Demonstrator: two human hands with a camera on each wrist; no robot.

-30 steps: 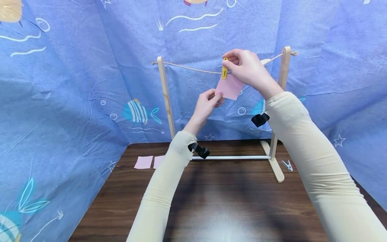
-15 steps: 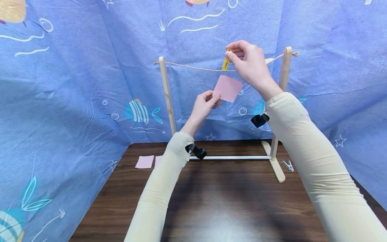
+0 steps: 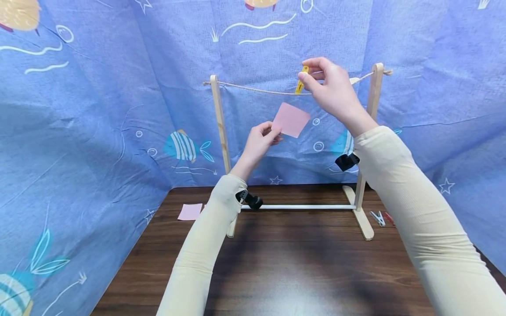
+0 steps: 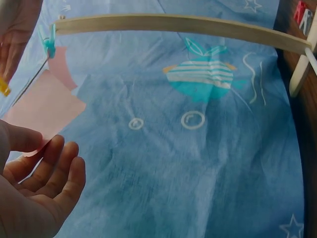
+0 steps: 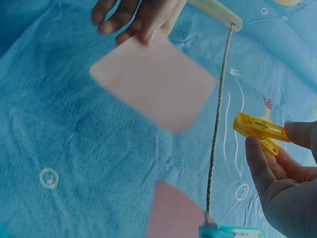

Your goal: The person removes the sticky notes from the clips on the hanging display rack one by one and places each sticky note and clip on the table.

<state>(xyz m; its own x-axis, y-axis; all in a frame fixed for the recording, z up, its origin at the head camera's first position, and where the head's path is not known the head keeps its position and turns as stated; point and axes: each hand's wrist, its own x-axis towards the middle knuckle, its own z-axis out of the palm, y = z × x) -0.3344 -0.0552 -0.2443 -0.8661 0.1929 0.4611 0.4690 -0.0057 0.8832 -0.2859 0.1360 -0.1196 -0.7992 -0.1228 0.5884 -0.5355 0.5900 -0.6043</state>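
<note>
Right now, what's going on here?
A person's left hand pinches a pink note; the right hand holds a yellow peg near the rope. The peg isn't clipped to the note or rope. A second note hangs from the rope by a teal peg. A third note lies on the table.

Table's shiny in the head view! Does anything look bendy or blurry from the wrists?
Head view: pale glare on the table, with soft shadows; left wrist view: the post looks bowed, perhaps from the lens; right wrist view: the held paper has slightly blurry edges.
</note>
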